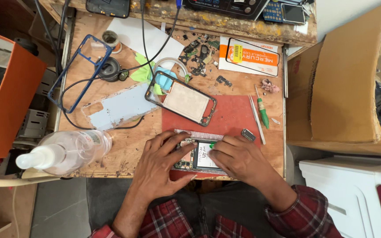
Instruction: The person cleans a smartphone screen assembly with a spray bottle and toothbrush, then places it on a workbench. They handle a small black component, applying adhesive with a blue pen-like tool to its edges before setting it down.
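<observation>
An opened phone (198,156) with its circuit board and battery exposed lies on a red mat (234,115) at the near edge of the wooden bench. My left hand (162,165) rests flat on the phone's left side, fingers pressing it down. My right hand (239,158) covers its right side, fingers curled over the battery near a small green piece (212,143). A dark phone frame with a pale panel (182,99) sits just beyond, partly on the mat.
A clear spray bottle (67,151) lies at the near left. A pale blue back cover (117,107), a blue frame (82,70), black cables, loose parts, a green screwdriver (262,110), tweezers and a screen-protector packet (253,56) crowd the bench. Cardboard box at right.
</observation>
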